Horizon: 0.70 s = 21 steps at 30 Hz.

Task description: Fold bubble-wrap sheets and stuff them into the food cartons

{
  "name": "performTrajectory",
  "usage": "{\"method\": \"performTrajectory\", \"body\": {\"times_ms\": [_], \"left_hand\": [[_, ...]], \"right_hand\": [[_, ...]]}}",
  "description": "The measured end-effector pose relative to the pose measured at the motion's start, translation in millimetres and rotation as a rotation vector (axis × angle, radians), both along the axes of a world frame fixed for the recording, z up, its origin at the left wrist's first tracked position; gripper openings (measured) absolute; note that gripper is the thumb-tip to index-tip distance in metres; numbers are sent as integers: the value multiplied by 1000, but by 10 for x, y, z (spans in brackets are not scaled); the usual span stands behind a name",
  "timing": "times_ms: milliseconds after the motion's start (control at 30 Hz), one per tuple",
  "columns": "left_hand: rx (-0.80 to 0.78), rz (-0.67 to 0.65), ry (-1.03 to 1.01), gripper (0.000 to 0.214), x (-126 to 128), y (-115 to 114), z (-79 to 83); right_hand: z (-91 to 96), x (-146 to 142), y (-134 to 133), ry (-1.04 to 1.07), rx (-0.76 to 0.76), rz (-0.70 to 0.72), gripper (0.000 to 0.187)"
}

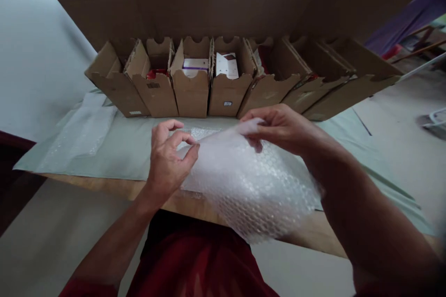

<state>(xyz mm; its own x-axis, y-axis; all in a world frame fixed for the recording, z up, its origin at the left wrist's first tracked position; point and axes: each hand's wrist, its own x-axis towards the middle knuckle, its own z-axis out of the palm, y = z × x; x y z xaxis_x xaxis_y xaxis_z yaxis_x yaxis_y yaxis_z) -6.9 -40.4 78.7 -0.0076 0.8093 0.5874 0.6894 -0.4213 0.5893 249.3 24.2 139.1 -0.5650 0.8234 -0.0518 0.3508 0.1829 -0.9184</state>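
Observation:
A sheet of bubble wrap (258, 190) hangs between my two hands over the table's front edge, its lower corner dangling below the edge. My left hand (172, 153) pinches the sheet's left corner between thumb and fingertip. At its upper edge, my right hand (275, 125) grips the wrap between thumb and fingers, partly behind the plastic. More bubble wrap shows on the table just beyond and beneath the held sheet; whether it is a separate piece I cannot tell.
Several open cardboard boxes (190, 95) stand in a row at the back, some with red or white items inside. Another piece of bubble wrap (81, 130) lies at the left on the pale green cloth (128, 148). Tall cardboard (209, 0) rises behind the boxes.

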Motion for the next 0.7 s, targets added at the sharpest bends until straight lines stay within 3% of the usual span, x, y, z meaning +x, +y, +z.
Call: {"method": "performTrajectory", "body": {"times_ms": [100, 167, 267, 333, 433, 500, 600, 700], "left_hand": [[-279, -61, 75, 7, -28, 193, -307], [-464, -64, 167, 12, -37, 300, -491], [-535, -14, 231, 14, -65, 392, -676], [-529, 12, 235, 12, -109, 404, -738], [-554, 18, 261, 8, -209, 376, -781], [-572, 17, 258, 12, -284, 356, -814], [-554, 57, 187, 25, -365, 348, -899], [-503, 94, 140, 22, -381, 352, -982]], "right_hand": [[-329, -2, 402, -94, 8, 109, 27], [-558, -9, 617, -277, 108, 98, 20], [-761, -13, 791, -524, 384, -130, 5], [-739, -18, 814, -492, 574, -292, 12], [-436, -147, 780, -347, 763, -421, 22], [-114, -401, 776, -294, 866, -373, 21], [368, -1067, 911, -267, 1073, -170, 18], [676, -1944, 1255, -355, 1150, 17, 18]]}}
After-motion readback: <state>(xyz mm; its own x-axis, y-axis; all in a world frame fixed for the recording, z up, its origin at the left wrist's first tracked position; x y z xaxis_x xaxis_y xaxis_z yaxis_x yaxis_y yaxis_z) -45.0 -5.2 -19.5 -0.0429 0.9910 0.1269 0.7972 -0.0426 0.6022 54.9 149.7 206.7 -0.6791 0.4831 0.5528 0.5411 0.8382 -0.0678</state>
